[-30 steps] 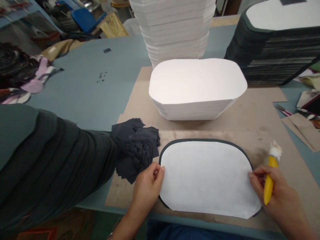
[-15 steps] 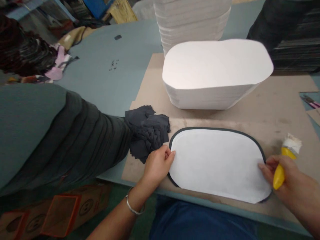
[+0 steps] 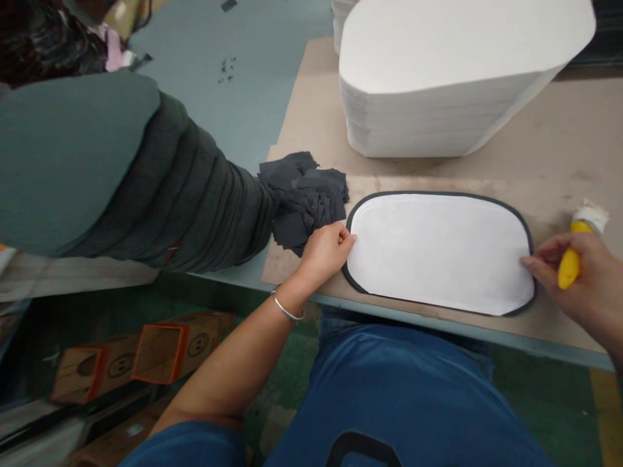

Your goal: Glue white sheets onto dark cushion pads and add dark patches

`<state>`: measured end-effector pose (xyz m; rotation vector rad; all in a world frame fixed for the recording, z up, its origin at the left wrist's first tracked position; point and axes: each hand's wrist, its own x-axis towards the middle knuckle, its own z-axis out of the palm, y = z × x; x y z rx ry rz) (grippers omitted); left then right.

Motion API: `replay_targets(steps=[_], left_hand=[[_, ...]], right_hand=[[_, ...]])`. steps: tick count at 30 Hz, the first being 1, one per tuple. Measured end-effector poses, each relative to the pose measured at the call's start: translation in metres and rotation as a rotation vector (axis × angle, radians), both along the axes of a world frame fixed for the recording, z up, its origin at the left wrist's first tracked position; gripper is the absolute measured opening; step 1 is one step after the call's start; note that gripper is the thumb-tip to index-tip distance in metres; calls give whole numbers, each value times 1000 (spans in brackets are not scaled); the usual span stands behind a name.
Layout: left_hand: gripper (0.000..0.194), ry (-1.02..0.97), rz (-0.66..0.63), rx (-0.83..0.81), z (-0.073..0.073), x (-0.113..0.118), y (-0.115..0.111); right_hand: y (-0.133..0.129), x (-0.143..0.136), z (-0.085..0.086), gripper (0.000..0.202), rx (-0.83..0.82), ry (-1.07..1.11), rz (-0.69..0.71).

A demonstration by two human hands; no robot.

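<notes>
A white rounded panel [image 3: 440,253] lies flat near the table's front edge, on a slightly larger dark sheet [image 3: 520,217] that shows as a thin border around most of it. At its left end, my left hand [image 3: 325,251] is closed, thumb and forefinger pinching the edge. My right hand [image 3: 586,275] is closed around a yellow-handled paintbrush [image 3: 569,267], whose pale, paste-coated bristles point away from me. The thumb and forefinger of that same hand meet at the panel's right edge.
A tall stack of white panels [image 3: 418,123] stands behind the work. Dark fabric scraps [image 3: 306,194] lie beside my left hand. Further left leans a high stack of dark sheets [image 3: 195,188]. Brown board [image 3: 549,143] covers the tabletop; cardboard boxes [image 3: 158,353] sit below.
The view has tilted downward, so the table sits higher in it and more of my blue shirt shows. My right fingers have drawn slightly outward to the panel's right edge.
</notes>
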<state>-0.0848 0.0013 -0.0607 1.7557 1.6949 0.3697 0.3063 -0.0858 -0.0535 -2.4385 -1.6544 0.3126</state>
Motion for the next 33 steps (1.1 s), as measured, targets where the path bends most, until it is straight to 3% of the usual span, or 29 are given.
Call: replay_targets(steps=[11,27,33], left_hand=[[25,14,-18,57,-5,-5,1],[30,86,-24,23,-6,-8,3],[31,113,-14,12,-8,-9,2]], right_hand=[[1,-15,5,22,85,104,46],[0,-21,-6,16,205,194,79],[-2,-23,-19,14,251,211,77]])
